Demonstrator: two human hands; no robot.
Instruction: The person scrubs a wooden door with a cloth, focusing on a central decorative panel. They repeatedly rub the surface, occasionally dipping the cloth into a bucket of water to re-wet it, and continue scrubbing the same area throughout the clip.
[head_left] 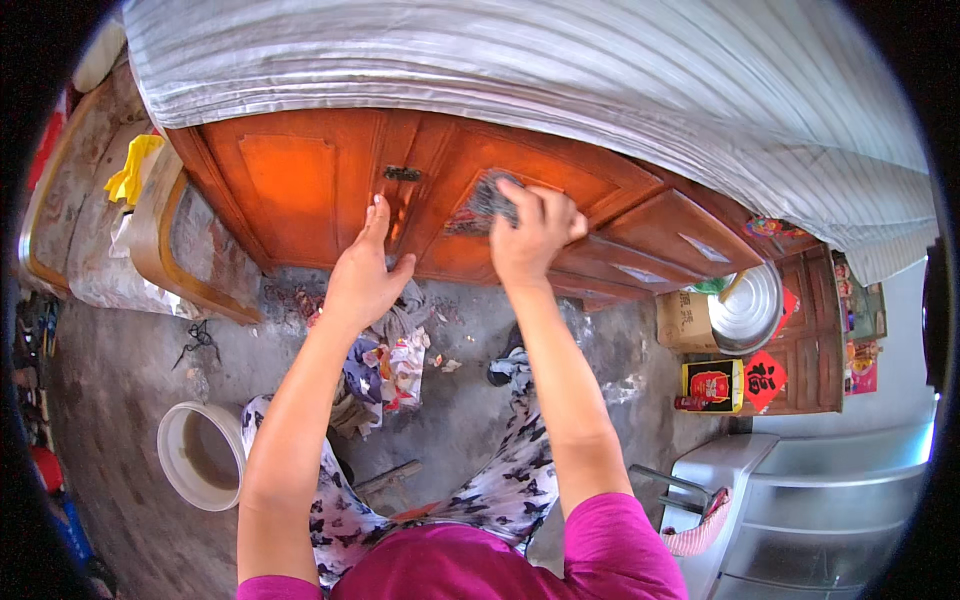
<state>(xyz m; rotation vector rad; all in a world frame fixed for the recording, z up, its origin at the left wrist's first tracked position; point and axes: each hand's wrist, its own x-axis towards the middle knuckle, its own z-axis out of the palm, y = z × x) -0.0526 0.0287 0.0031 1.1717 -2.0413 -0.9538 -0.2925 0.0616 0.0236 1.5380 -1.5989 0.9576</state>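
An orange-brown wooden cabinet (pixel 290 180) with panelled doors stands in front of me. My right hand (pixel 535 235) presses a dark grey scouring pad (pixel 494 200) against the panel of its middle door. The pad is slightly blurred, so its exact material is hard to make out. Beneath the pad, a dark, smeared patch (pixel 465 222) shows on the panel. My left hand (pixel 362 275) rests with fingers stretched against the cabinet front, below a small dark metal latch (pixel 403 174), and holds nothing.
A white bucket (pixel 170 455) of murky water stands at lower left. Crumpled cloths (pixel 365 375) and scraps lie on the grey floor between my legs. A patterned sofa (pixel 110 265) is at left; a cardboard box (pixel 683 321) and round metal lid (pixel 748 310) are at right. Striped cloth (pixel 500 70) drapes the cabinet top.
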